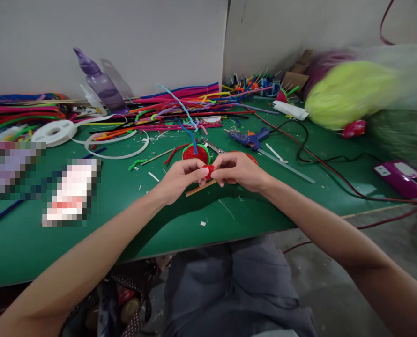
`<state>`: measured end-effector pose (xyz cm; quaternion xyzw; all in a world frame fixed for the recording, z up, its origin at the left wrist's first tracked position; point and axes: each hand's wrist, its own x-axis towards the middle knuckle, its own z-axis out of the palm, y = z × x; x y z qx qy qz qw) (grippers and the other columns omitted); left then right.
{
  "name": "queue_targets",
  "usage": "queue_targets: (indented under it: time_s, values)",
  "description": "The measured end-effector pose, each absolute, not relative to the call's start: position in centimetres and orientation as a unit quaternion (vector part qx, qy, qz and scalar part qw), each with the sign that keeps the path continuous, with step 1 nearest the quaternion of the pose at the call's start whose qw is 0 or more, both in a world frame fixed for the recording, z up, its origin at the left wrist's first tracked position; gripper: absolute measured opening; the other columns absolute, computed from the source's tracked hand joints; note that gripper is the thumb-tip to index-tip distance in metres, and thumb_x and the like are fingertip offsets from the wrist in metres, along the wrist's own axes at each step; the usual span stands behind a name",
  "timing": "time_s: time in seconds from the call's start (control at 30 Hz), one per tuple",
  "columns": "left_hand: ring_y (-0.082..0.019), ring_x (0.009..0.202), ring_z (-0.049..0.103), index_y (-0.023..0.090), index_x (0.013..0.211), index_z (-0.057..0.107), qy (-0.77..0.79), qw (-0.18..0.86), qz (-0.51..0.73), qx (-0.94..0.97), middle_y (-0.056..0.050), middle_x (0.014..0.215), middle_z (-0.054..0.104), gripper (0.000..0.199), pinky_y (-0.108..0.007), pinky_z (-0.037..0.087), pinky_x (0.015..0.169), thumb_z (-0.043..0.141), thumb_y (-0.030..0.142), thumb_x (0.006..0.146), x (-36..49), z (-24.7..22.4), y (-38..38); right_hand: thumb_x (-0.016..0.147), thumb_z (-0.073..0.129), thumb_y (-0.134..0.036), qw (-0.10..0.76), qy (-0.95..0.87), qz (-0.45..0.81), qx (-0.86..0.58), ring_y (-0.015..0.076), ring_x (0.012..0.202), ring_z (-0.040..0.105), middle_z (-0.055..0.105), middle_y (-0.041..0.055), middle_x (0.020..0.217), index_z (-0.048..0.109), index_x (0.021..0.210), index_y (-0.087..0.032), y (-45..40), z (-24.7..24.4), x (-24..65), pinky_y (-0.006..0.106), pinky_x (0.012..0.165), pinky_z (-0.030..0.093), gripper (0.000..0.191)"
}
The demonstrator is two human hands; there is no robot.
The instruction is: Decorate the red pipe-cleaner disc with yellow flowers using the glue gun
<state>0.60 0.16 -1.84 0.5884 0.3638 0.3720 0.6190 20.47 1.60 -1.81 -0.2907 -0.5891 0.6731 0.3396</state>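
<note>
Small red piece (209,171) being pinched at frame centre.
Left hand (184,178) and right hand (239,171) are gripping it from opposite sides, partly covering it; long axis and heading: cannot tell. Just below, a brown strip (197,189) is slanting up rightward.

We hold a small red craft piece (209,171) pinched in front of us, rounded-looking, its two sides partly hidden.
</note>
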Motion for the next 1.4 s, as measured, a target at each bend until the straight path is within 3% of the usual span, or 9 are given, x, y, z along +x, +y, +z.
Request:
queue_targets:
  time_s: [0.23,0.47,0.67,0.8,1.1,1.4]
  values:
    - [-0.009,0.057,0.053,0.015,0.075,0.062,0.344,0.702,0.313,0.539,-0.001,0.063,0.06,0.033,-0.022,0.039,0.05,0.074,0.046,0.075,0.46,-2.1,0.04,0.074,0.078,-0.023,0.331,-0.587,0.702,-0.229,0.0065,0.051,0.056,0.066,-0.0012,0.063,0.065,0.08,-0.013,1.42,-1.77,20.55,0.015,0.038,0.03,0.018]
    - [-0.01,0.056,0.055,0.015,0.071,0.059,0.348,0.667,0.304,0.584,-0.001,0.062,0.061,0.034,-0.022,0.04,0.05,0.075,0.045,0.075,0.35,-2.17,0.13,0.085,0.068,-0.033,0.251,-0.596,0.725,-0.237,0.0074,0.052,0.057,0.065,0.0002,0.063,0.062,0.082,-0.013,1.41,-1.14,20.98,0.015,0.04,0.032,0.021]
    - [-0.01,0.061,0.058,0.014,0.072,0.06,0.332,0.691,0.364,0.529,-0.001,0.066,0.06,0.042,-0.023,0.05,0.06,0.071,0.055,0.076,0.87,-1.92,0.03,0.081,0.073,-0.033,0.327,-0.586,0.7,-0.243,0.007,0.05,0.057,0.06,-0.0036,0.059,0.06,0.079,-0.015,1.66,-1.46,20.75,0.015,0.037,0.029,0.022]
    - [-0.008,0.061,0.058,0.015,0.071,0.059,0.346,0.691,0.378,0.51,0.0,0.069,0.06,0.035,-0.022,0.05,0.061,0.076,0.045,0.074,1.01,-1.68,-0.09,0.079,0.075,-0.032,0.35,-0.585,0.686,-0.254,0.0051,0.044,0.05,0.061,-0.0038,0.056,0.06,0.079,-0.015,1.79,-1.57,20.72,0.015,0.037,0.028,0.023]
    - [-0.009,0.065,0.057,0.015,0.076,0.061,0.311,0.596,0.411,0.615,-0.001,0.073,0.06,0.023,-0.024,0.048,0.065,0.069,0.036,0.084,0.66,-1.82,-0.03,0.079,0.075,-0.029,0.341,-0.588,0.693,-0.238,0.0059,0.046,0.052,0.061,-0.0029,0.054,0.06,0.078,-0.014,1.82,-1.66,20.77,0.015,0.038,0.027,0.021]
    - [-0.008,0.06,0.057,0.015,0.078,0.064,0.359,0.523,0.424,0.646,0.002,0.069,0.062,0.021,-0.02,0.048,0.059,0.079,0.03,0.073,0.54,-1.72,-0.17,0.079,0.074,-0.032,0.348,-0.605,0.664,-0.269,0.0052,0.042,0.046,0.06,-0.0035,0.051,0.06,0.078,-0.014,1.71,-1.42,20.7,0.017,0.038,0.025,0.023]
